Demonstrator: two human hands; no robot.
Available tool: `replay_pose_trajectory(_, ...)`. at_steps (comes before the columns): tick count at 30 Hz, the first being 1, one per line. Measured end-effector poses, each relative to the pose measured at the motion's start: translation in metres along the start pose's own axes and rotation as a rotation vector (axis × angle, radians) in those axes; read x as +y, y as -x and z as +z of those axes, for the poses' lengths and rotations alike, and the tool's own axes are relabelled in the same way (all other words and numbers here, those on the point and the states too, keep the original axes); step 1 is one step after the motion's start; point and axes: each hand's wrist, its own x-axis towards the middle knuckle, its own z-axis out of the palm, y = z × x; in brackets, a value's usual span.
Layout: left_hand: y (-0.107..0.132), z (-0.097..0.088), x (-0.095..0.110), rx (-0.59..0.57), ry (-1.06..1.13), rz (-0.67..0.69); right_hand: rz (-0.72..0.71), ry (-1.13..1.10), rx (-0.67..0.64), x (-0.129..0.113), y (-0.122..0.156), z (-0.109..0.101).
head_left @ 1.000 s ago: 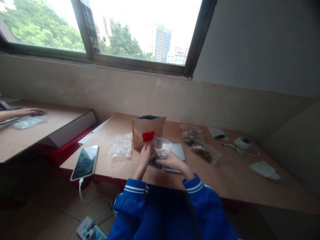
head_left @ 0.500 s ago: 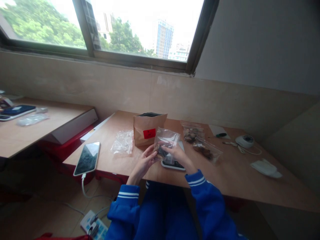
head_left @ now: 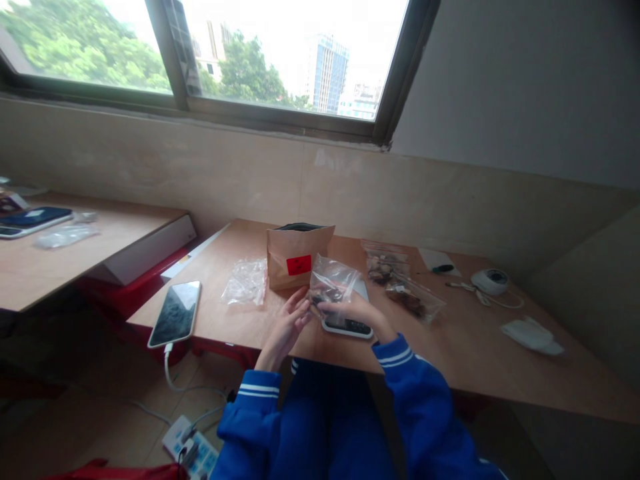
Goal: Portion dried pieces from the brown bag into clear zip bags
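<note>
A clear zip bag (head_left: 334,275) with dark pieces in its lower part is tilted in front of me, gripped by my right hand (head_left: 354,308), which partly shows through the plastic. Close to the bag's left edge is my left hand (head_left: 286,325), its fingers stretched out; whether they touch the plastic is hard to see. Behind both hands a brown paper pouch (head_left: 280,257) with a red label stands upright, its top gaping. Partly covered by the bag and my right hand, a flat white device with a dark panel (head_left: 347,327) lies on the table, resembling a small scale.
Clear empty bags (head_left: 245,281) lie left of the pouch, near a charging phone (head_left: 175,315) at the table edge. Rightward are filled zip bags (head_left: 413,300), a green-handled screwdriver (head_left: 443,269), a white camera (head_left: 490,283) with its cable, and a crumpled white tissue (head_left: 533,335).
My left fingers have loosened from the bag's lower left side and straightened. The bag has tipped slightly, and my right hand has shifted a little lower and to the right.
</note>
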Motion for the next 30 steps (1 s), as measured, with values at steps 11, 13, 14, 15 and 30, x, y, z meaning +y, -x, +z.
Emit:
replay_pose_trajectory(11, -0.007, 0.000, -0.019, 0.096, 0.085, 0.097, -0.078, 0.192, -0.104, -0.012, -0.006, 0.000)
replay_pose_trajectory(13, -0.007, 0.004, -0.023, 0.146, 0.119, 0.131, -0.062, 0.232, -0.022, -0.015, -0.005, 0.003)
replay_pose_trajectory(14, -0.007, 0.006, -0.025, 0.168, 0.140, 0.146, -0.048, 0.242, 0.004, -0.016, -0.004, 0.005)
replay_pose_trajectory(15, -0.006, 0.008, -0.026, 0.188, 0.163, 0.157, -0.035, 0.247, 0.016, -0.017, -0.004, 0.006)
replay_pose_trajectory(30, 0.002, 0.019, -0.025, 0.297, 0.278, 0.114, -0.070, 0.212, 0.022, -0.011, 0.002, 0.010)
